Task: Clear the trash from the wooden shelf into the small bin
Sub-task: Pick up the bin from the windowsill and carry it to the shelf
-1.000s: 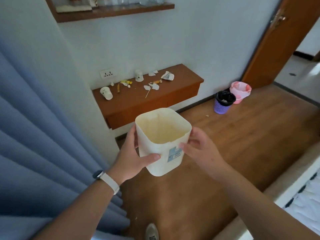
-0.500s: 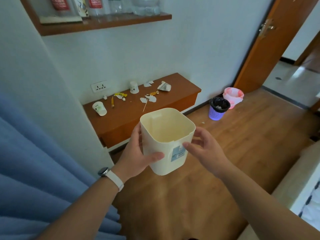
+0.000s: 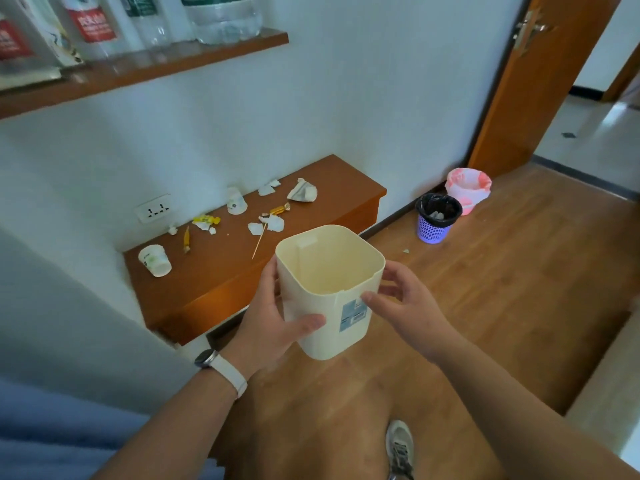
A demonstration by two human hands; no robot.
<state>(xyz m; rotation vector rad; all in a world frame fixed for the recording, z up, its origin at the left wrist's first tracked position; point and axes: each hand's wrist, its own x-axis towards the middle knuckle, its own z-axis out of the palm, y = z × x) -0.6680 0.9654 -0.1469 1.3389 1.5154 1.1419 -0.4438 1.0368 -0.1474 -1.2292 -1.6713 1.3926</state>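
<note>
A small cream bin (image 3: 329,268) with a blue label is held in the air in front of the low wooden shelf (image 3: 221,271); nothing shows inside it. My left hand (image 3: 273,317) grips its left side, thumb across the front. My right hand (image 3: 405,303) holds the right side, thumb by the label. On the shelf lie a tipped paper cup (image 3: 155,260), an upright cup (image 3: 236,201), a crumpled cup (image 3: 303,191), yellow candy wrappers (image 3: 206,220), a wooden skewer (image 3: 259,244) and torn paper scraps (image 3: 272,224).
A purple basket with a black liner (image 3: 437,218) and a pink-lined bin (image 3: 467,189) stand on the wooden floor by the open door (image 3: 540,74). An upper shelf (image 3: 145,69) carries bottles. A blue curtain (image 3: 45,431) hangs at left. My shoe (image 3: 400,445) is below.
I have walked closer to the low shelf, which now looks larger. The bin stays held in both hands, and more of the upper shelf shows.
</note>
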